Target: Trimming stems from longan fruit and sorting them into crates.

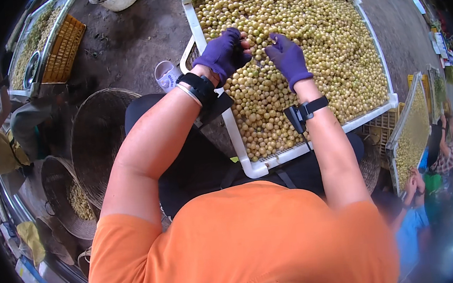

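Note:
A white-framed mesh tray [252, 167] is heaped with small round yellow-green fruits [304, 41]. Over its left part, close above the fruits, are both my hands, in purple gloves. My left hand [223, 55] has its fingers curled inward, with bare fingertips showing; what is in them, if anything, is hidden. A short gap to the right, my right hand [288, 59] has its thumb and fingers drawn together low over the fruits. Anything it pinches is too small to make out. Black straps with small devices circle both my wrists.
A light cup [167, 76] stands left of the tray. Woven baskets [103, 137] are on my left, one with fruits inside. Another fruit tray rests on an orange crate [63, 51] at far left. People work at both sides; a further tray [411, 129] is at right.

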A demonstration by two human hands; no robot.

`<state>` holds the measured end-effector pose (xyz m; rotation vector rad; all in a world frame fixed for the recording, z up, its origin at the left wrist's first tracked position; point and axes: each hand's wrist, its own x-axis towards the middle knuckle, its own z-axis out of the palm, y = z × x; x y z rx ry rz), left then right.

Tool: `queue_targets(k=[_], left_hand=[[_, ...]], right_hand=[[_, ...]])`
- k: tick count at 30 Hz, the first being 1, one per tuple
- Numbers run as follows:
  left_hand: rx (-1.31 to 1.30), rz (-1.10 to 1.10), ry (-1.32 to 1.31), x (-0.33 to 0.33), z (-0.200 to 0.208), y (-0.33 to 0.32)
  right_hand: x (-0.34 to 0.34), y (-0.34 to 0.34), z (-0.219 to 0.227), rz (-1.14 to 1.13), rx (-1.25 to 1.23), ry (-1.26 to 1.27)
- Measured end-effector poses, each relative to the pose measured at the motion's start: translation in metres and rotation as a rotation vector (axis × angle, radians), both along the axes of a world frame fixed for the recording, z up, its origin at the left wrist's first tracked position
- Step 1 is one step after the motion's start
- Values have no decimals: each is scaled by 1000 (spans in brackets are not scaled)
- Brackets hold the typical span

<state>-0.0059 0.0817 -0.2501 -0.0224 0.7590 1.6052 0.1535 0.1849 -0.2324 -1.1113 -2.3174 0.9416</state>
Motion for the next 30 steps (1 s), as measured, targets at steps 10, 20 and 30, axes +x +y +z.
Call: queue_targets(k=[10, 20, 30], left_hand=[[-79, -12, -78, 1, 12, 2], [-47, 17, -51, -5, 31, 0], [-75, -4, 14, -6, 30, -3]], right_hand=[[-23, 15, 7, 309, 313, -17], [20, 19, -9, 453, 208, -346], [-5, -23, -37, 403, 486, -192]])
